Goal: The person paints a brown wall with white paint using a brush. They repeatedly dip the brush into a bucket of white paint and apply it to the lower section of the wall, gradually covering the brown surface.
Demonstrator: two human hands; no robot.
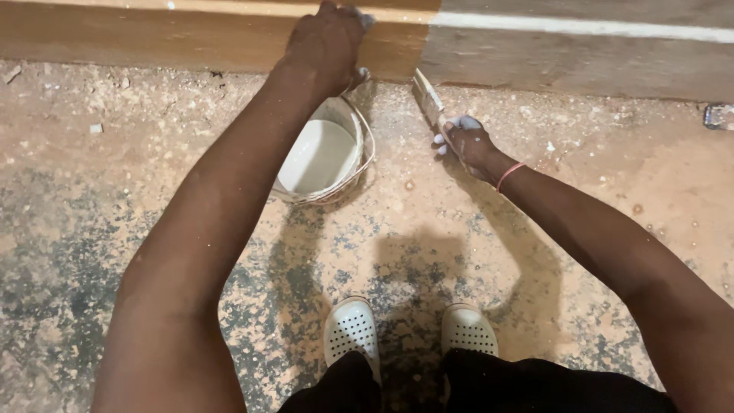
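Note:
My right hand (470, 145), smeared with white paint, grips a flat paintbrush (428, 95) whose bristles point up at the base of the wall (535, 65). My left hand (327, 42) rests high against the wall's painted tan band (153, 38), fingers curled; I cannot see anything in it. Below the left hand, on the floor, stands a small bucket (365, 145) with white paint (317, 157) inside and a wire handle.
The floor (115, 199) is rough, dusty concrete with grit and paint flecks. The wall's right part (596, 61) is grey with a white stripe. My two white perforated shoes (352, 329) are at the bottom. A small dark object (719, 116) lies at the right edge.

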